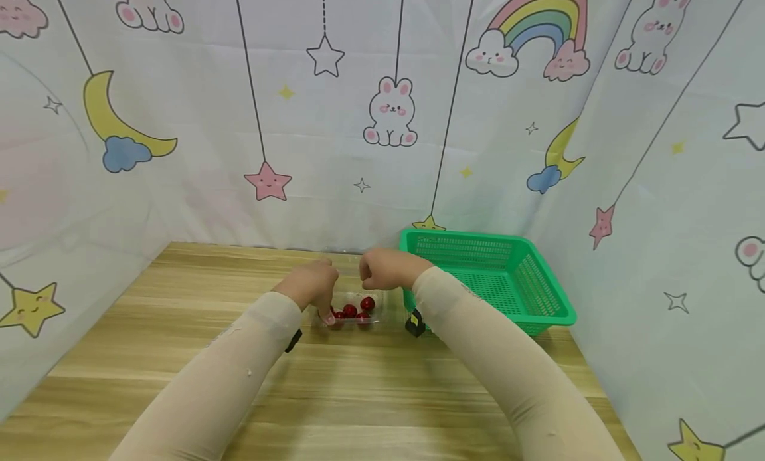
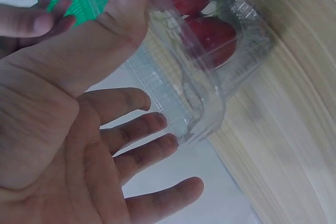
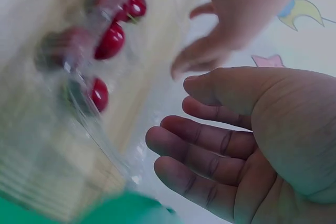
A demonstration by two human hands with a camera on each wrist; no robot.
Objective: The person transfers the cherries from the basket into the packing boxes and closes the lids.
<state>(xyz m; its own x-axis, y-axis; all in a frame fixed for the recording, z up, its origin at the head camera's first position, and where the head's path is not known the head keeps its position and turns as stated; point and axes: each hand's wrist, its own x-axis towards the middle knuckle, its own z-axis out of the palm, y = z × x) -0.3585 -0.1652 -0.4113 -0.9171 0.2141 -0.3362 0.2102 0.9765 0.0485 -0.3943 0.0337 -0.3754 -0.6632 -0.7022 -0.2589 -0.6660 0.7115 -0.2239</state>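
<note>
Several cherries (image 1: 349,310) are kept together by a clear box (image 2: 214,95) on the worktop (image 1: 358,394) — probably steadied by the left hand (image 1: 312,285), fingers (image 2: 149,154) spread; right hand (image 1: 388,268) held empty, fingers (image 3: 194,155) loosely parted.

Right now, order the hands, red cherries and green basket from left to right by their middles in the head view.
Left hand → red cherries → right hand → green basket.

Soft light fills the head view, with faint shadows on the tabletop (image 1: 358,408) in front of the clear box (image 2: 211,116). Glare streaks its rim; the right wrist view blurs its cherries (image 3: 110,41).
</note>
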